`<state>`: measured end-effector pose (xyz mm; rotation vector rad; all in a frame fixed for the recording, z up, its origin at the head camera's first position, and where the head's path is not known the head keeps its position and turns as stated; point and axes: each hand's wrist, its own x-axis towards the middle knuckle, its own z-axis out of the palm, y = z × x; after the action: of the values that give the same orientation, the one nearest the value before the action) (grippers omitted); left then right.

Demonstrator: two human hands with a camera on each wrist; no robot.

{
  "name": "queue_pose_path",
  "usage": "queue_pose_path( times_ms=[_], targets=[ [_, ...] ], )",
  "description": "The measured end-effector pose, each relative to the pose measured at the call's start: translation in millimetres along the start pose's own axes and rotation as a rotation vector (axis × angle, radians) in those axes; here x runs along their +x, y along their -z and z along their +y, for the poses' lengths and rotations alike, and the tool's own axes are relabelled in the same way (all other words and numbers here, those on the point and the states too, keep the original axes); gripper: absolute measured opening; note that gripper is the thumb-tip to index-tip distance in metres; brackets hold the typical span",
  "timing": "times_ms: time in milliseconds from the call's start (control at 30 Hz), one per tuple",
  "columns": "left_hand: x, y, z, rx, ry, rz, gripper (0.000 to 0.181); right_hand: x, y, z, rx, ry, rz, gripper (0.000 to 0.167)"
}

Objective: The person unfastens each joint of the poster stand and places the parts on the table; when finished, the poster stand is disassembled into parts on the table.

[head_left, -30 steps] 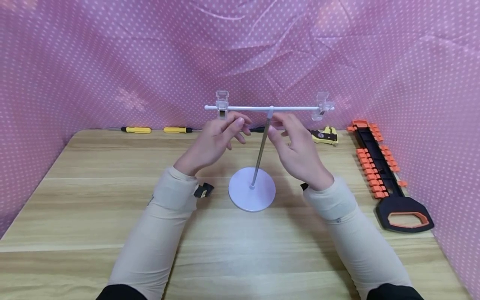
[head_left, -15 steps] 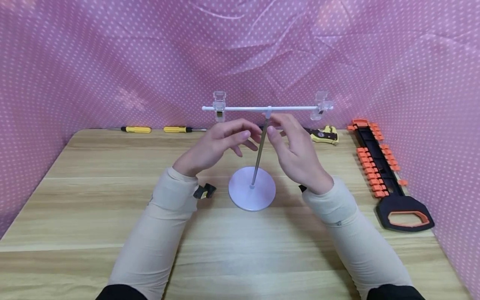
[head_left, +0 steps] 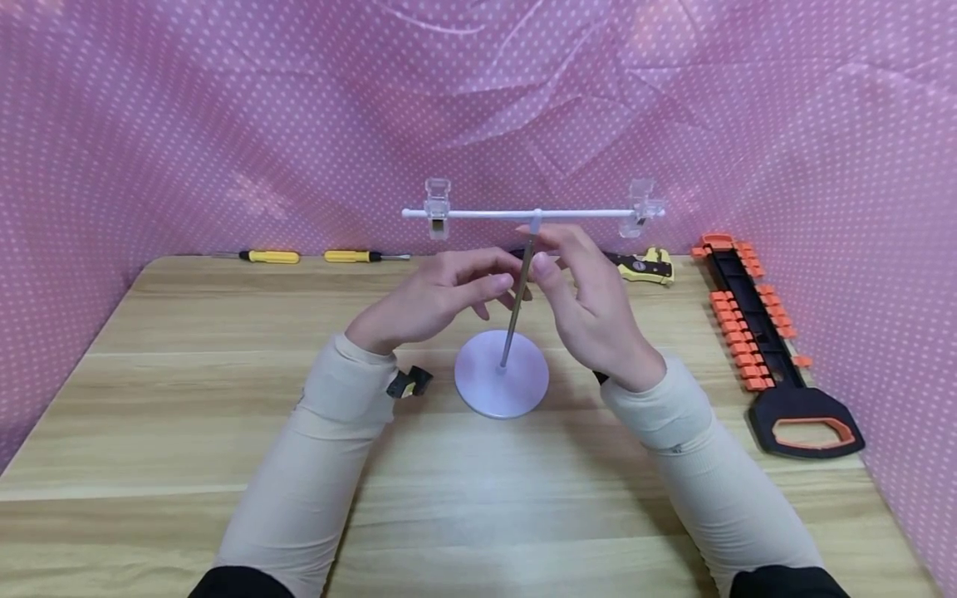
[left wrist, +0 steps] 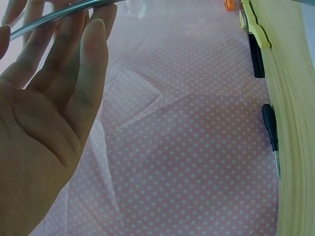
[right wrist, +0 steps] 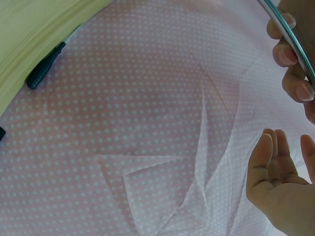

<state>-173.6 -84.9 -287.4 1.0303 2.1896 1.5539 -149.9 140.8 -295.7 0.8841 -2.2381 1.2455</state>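
Note:
A white display stand has a round base [head_left: 502,390] on the table, a thin metal pole [head_left: 517,311], leaning slightly, and a white crossbar [head_left: 489,214] on top. Clear plastic clips [head_left: 437,208] sit at both ends of the bar. My left hand [head_left: 419,299] is left of the pole, fingers loosely bent and reaching behind it; its thumb stays apart from it. In the left wrist view, the pole crosses before those fingers; contact cannot be told. To the right, my right hand [head_left: 598,307] has relaxed fingers near the pole's upper end, with nothing between them in the right wrist view.
Along the back edge lie two yellow-handled screwdrivers [head_left: 271,257], a black-handled screwdriver [left wrist: 269,125] and a yellow-and-black wire stripper [head_left: 645,266]. A black rack with orange clips [head_left: 755,320] lies at the right. Pink dotted cloth [head_left: 299,124] surrounds the table.
My left hand has moved right and slightly down, its fingers now passing behind the pole. The crossbar has shifted slightly left. My right hand has barely moved.

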Motion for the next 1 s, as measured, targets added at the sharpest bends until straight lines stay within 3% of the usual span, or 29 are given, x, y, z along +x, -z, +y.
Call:
queue_pose_path(
  times_ms=[567,1000],
  targets=[
    [4.2,-8.0,-0.4,-0.004,0.010,-0.035,0.024,-1.8,2.8,-7.6,0.036,-0.005,-0.003,0.063],
    [7.9,-14.7,-2.2,0.047,-0.044,-0.004,0.021,-2.8,2.1,-10.6,0.062,-0.009,0.000,0.066]
  ],
)
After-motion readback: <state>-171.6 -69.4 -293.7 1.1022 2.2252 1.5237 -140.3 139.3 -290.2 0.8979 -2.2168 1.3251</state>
